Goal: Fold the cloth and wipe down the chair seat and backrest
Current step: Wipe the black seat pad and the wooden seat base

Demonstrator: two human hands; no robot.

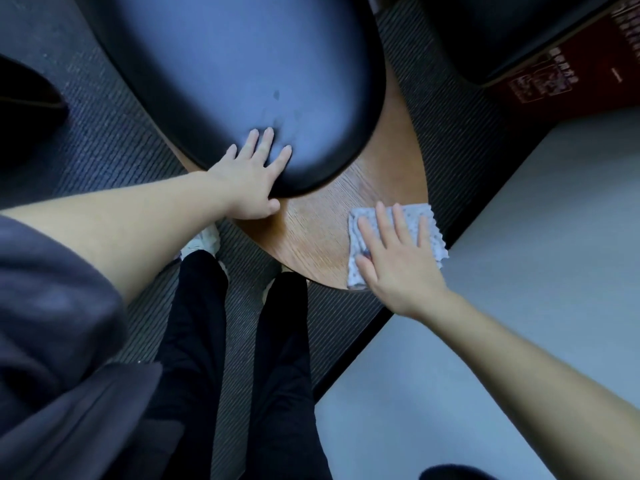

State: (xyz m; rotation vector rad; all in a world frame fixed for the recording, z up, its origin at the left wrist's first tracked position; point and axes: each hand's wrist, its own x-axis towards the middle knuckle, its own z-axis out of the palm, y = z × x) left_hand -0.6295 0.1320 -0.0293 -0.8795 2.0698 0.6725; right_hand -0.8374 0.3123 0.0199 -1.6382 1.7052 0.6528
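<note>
From my station I see the right hand [398,261] lying flat on the cloth [431,221], fingers straight and a bit spread. It presses the cloth down and does not pinch it. The cloth is folded to a small pad, approx. square, w/ a zigzag edge on its far-right side. It sits on the wooden part of the chair [329,233], at the right near rim, just beside the white bench [536,237]. I cannot tell if this wood is seat shell or backrest. The left hand [251,174] is open too, fingers straight and spread, palm resting on the near edge of the black cushion [242,64], thumb touching the wood; I judge it steadies the chair. Folding looks done, wiping is the step in hand. The relation that matters: bare wood lies left of the cloth, between the two hands, and the cushion lies fwd-left of it. So the next stroke prob. should go leftward along the wood's curve, toward the left hand, and only the right hand can do it w/o a regrip. Risk: the pad seems to reach over the rim and may slip off.
</note>
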